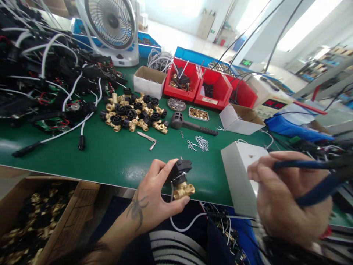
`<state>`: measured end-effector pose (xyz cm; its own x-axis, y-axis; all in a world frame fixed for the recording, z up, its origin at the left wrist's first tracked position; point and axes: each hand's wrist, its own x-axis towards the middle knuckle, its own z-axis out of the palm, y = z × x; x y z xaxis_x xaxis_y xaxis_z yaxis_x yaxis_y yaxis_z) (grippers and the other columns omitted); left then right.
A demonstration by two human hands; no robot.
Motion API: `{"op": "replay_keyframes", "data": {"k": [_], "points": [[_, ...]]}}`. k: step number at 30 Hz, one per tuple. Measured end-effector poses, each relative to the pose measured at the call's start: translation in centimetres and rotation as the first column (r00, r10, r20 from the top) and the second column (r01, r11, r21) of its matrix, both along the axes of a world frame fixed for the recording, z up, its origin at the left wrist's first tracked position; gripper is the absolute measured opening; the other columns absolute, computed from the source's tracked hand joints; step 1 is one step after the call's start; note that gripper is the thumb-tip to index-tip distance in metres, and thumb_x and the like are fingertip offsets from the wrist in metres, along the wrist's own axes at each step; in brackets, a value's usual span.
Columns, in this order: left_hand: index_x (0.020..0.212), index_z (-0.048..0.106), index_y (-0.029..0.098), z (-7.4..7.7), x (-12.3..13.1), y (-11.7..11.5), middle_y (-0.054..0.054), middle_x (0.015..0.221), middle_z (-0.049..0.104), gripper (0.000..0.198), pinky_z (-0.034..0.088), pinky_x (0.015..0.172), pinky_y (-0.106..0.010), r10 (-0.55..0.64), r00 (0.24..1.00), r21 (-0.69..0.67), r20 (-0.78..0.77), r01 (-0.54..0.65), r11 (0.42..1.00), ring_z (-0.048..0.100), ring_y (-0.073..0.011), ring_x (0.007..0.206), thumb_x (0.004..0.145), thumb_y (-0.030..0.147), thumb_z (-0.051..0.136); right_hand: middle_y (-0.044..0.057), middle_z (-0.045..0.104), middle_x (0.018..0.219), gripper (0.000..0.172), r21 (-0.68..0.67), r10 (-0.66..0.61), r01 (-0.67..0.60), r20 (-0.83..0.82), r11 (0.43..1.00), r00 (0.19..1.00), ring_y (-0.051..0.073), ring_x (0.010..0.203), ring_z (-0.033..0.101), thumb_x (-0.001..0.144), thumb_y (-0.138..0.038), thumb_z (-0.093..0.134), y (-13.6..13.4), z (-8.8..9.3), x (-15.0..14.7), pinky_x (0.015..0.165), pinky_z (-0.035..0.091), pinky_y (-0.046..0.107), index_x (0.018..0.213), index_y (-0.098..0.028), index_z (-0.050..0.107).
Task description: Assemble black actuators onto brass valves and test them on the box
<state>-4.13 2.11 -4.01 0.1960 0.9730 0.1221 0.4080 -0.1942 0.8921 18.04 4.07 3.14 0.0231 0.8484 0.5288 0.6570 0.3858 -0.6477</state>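
My left hand (154,195) grips a brass valve (184,189) topped by a black plastic housing (183,167), close to the table's front edge. From this assembly a white cable (187,228) hangs down in a loop. On the right, my right hand (286,198) is closed around blue-handled pliers (311,191); motion blurs them, and their jaws do not show clearly. Beyond my left hand lie a small pile of wire clips (202,143), a small metal L-shaped tool (147,137) and a dark hammer-like tool (193,126).
Brass valves with black caps (135,112) lie heaped behind. Cabled black housings (35,84) crowd the left, near a fan (113,29). Red bins (212,90) line the back. A grey box (238,176) stands between my hands. A carton of brass parts (82,206) sits below left.
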Motion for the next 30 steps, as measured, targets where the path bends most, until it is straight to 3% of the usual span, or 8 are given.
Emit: {"op": "replay_keyframes", "data": {"k": [5, 10, 13, 16, 21, 24, 27, 30], "points": [[0.137, 0.042, 0.027, 0.0, 0.1, 0.1, -0.003, 0.107, 0.046, 0.068, 0.054, 0.088, -0.038, 0.002, 1.0, 0.002, -0.023, -0.002, 1.0, 0.057, -0.0193, 0.096, 0.076, 0.032, 0.07, 0.002, 0.061, 0.078, 0.019, -0.393, 0.39, -0.234, 0.384, 0.889, 0.837, 0.018, 0.064, 0.06, 0.085, -0.02, 0.057, 0.6, -0.3, -0.1, 0.056, 0.049, 0.031, 0.102, -0.025, 0.062], [0.137, 0.042, 0.028, 0.1, 0.2, -0.1, -0.003, 0.107, 0.046, 0.069, 0.054, 0.086, -0.037, 0.01, 0.999, 0.009, -0.035, -0.01, 1.0, 0.057, -0.0195, 0.096, 0.075, 0.032, 0.071, 0.001, 0.057, 0.082, 0.015, 0.039, -0.066, 0.067, -0.033, 0.997, 0.997, 0.018, 0.07, 0.058, 0.088, -0.024, 0.059, 0.6, -0.2, 0.1, 0.065, 0.05, 0.033, 0.103, -0.027, 0.057], [0.137, 0.041, 0.028, 0.1, 0.2, -0.1, -0.003, 0.106, 0.047, 0.069, 0.054, 0.087, -0.037, 0.009, 0.999, 0.018, -0.038, -0.008, 1.0, 0.057, -0.0193, 0.095, 0.075, 0.032, 0.071, 0.0, 0.056, 0.076, 0.014, -0.107, 0.151, -0.135, 0.163, 0.985, 0.975, 0.016, 0.061, 0.056, 0.087, -0.022, 0.057, 0.5, -1.0, -0.1, 0.055, 0.047, 0.03, 0.1, -0.025, 0.057], [0.137, 0.041, 0.028, 0.1, 0.2, 0.0, -0.003, 0.106, 0.047, 0.068, 0.054, 0.087, -0.038, 0.004, 0.999, 0.016, -0.035, -0.004, 1.0, 0.057, -0.0193, 0.095, 0.075, 0.032, 0.071, 0.002, 0.062, 0.077, 0.014, -0.372, 0.41, -0.265, 0.396, 0.89, 0.822, 0.018, 0.064, 0.059, 0.085, -0.019, 0.056, 0.8, -0.8, 0.1, 0.056, 0.048, 0.03, 0.097, -0.024, 0.062], [0.135, 0.043, 0.029, 0.1, 0.3, 0.0, -0.003, 0.105, 0.048, 0.068, 0.055, 0.083, -0.038, 0.03, 0.999, 0.01, -0.026, -0.029, 1.0, 0.058, -0.0206, 0.095, 0.074, 0.032, 0.071, 0.0, 0.056, 0.082, 0.015, 0.053, -0.078, 0.081, -0.06, 0.995, 0.995, 0.017, 0.069, 0.057, 0.089, -0.02, 0.057, 0.7, 0.1, 0.1, 0.065, 0.049, 0.031, 0.102, -0.027, 0.056], [0.136, 0.042, 0.03, 0.0, 0.3, 0.0, -0.003, 0.106, 0.048, 0.068, 0.055, 0.082, -0.038, 0.022, 0.999, 0.022, -0.036, -0.022, 1.0, 0.059, -0.0208, 0.094, 0.074, 0.033, 0.071, 0.0, 0.057, 0.076, 0.01, -0.079, 0.115, -0.106, 0.117, 0.991, 0.986, 0.016, 0.062, 0.057, 0.087, -0.018, 0.055, 0.6, -0.3, -0.3, 0.056, 0.049, 0.03, 0.095, -0.025, 0.057], [0.136, 0.042, 0.029, 0.1, 0.3, 0.0, -0.003, 0.106, 0.048, 0.068, 0.055, 0.085, -0.038, 0.007, 0.999, 0.021, -0.049, -0.006, 1.0, 0.059, -0.0202, 0.094, 0.075, 0.033, 0.071, 0.002, 0.062, 0.075, 0.011, -0.381, 0.41, -0.262, 0.387, 0.887, 0.826, 0.017, 0.062, 0.06, 0.084, -0.019, 0.056, 0.8, -0.2, 0.1, 0.055, 0.049, 0.029, 0.092, -0.023, 0.062], [0.135, 0.043, 0.028, 0.2, 0.3, 0.0, -0.003, 0.106, 0.048, 0.067, 0.054, 0.086, -0.038, 0.011, 0.999, 0.007, -0.048, -0.011, 1.0, 0.058, -0.0203, 0.095, 0.075, 0.033, 0.071, 0.001, 0.061, 0.081, 0.011, -0.135, 0.09, -0.058, 0.24, 0.989, 0.967, 0.018, 0.073, 0.061, 0.088, -0.022, 0.058, 0.8, 0.2, 0.4, 0.067, 0.052, 0.033, 0.098, -0.025, 0.061]]}}
